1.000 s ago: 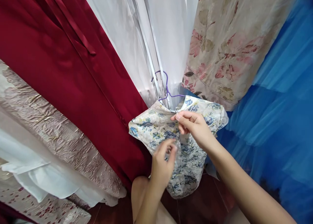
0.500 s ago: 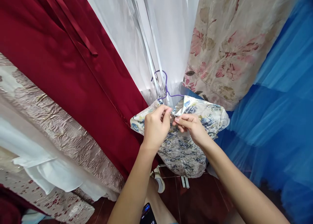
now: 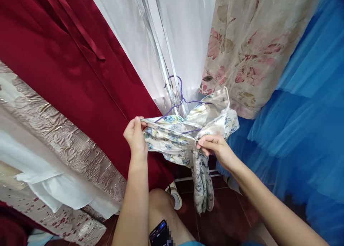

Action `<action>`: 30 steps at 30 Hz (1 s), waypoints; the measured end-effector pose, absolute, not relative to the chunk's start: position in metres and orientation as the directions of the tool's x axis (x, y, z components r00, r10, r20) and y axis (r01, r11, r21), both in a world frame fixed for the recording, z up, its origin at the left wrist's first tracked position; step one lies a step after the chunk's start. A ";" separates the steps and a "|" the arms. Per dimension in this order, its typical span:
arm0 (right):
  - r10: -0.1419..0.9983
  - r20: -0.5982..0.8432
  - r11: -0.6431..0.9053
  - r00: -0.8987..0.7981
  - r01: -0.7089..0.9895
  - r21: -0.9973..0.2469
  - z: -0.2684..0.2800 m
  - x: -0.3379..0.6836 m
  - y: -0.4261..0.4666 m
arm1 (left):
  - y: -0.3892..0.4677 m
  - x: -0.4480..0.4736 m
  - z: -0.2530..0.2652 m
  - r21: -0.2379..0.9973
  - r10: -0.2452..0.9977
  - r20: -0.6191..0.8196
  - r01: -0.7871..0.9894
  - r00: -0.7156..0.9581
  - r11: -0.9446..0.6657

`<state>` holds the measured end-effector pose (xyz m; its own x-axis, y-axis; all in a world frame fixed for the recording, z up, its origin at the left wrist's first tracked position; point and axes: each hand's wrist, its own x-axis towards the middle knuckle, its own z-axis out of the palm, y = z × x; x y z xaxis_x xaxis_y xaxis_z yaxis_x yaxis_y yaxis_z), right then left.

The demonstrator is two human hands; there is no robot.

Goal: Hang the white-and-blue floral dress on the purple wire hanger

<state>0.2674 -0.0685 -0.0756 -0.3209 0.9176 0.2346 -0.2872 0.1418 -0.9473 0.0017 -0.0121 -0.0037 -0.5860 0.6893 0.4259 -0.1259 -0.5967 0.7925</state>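
Observation:
A white blouse with a blue and yellow floral print (image 3: 172, 142) hangs partly on a purple wire hanger (image 3: 182, 91). My left hand (image 3: 135, 133) pinches one edge of the blouse and holds it out to the left. With closed fingertips, my right hand (image 3: 213, 145) grips the blouse at its front opening, near the middle. Between my hands the cloth edge is stretched nearly straight. The hanger's lower bar shows through the opened neck, and a bunched part of the blouse dangles below my right hand.
A dark red garment (image 3: 80, 84) hangs at left, with brocade fabric (image 3: 61, 131) beside it. White cloth and metal rails (image 3: 161, 48) stand behind the hanger. A pink-flowered garment (image 3: 249, 52) and blue tulle (image 3: 285, 138) hang at right. A phone (image 3: 159, 233) rests on my leg above dark red tiles.
My left hand has moved left, pulling the blouse's edge away from the middle. The neck has opened wider, the lower cloth has bunched up, and my right hand has shifted slightly down and right.

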 end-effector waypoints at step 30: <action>0.985 -0.148 -0.170 -0.091 -0.338 -0.926 -0.205 0.326 -0.068 | -0.083 0.106 -0.105 0.886 0.957 0.247 -0.364 -0.156 -0.288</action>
